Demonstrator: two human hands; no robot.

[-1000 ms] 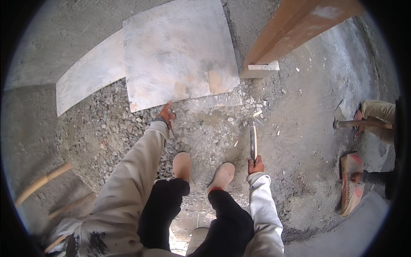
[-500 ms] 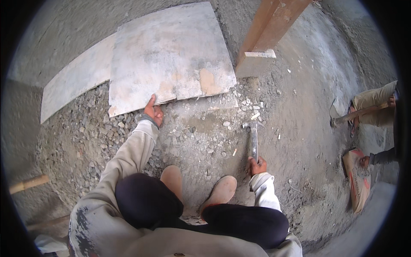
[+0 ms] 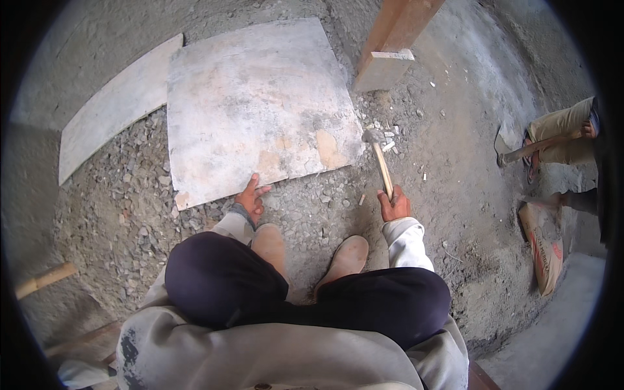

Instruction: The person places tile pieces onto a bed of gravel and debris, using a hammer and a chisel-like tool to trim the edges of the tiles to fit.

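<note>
The left hand [image 3: 252, 197] reaches up from the lower left to the near edge of a large pale sheet [image 3: 253, 110], in the upper centre of the frame. Its wrist is bent a little, back of the hand partly up; one finger points forward over the edge, while others stretch toward the right. The fingers are loosely spread, and I cannot tell whether they have hold of the edge. The right hand [image 3: 394, 205] lies right of centre, its sleeved forearm rising from the lower right. Its fingers are wrapped closely around the lower end of the handle of a hammer [image 3: 382, 162]. The hammer slants up and to the left, its head next to the sheet's right-hand corner; whether the two touch, I cannot tell.

Counted, there is one hammer and there are two sheets: the large one and a narrower sheet [image 3: 117, 104] beside it at the upper left. Two shoes [image 3: 270, 244] stand just below the large sheet, with two dark-clad knees [image 3: 221, 279] beneath them. Gravel [image 3: 130, 214] spreads across the left. One wooden post [image 3: 400, 29] stands at the upper centre on one block [image 3: 383, 70]. At the right edge a co-worker, partly cut off, has one hand on one long-handled tool [image 3: 546, 148], above one paper sack [image 3: 543, 250].
</note>
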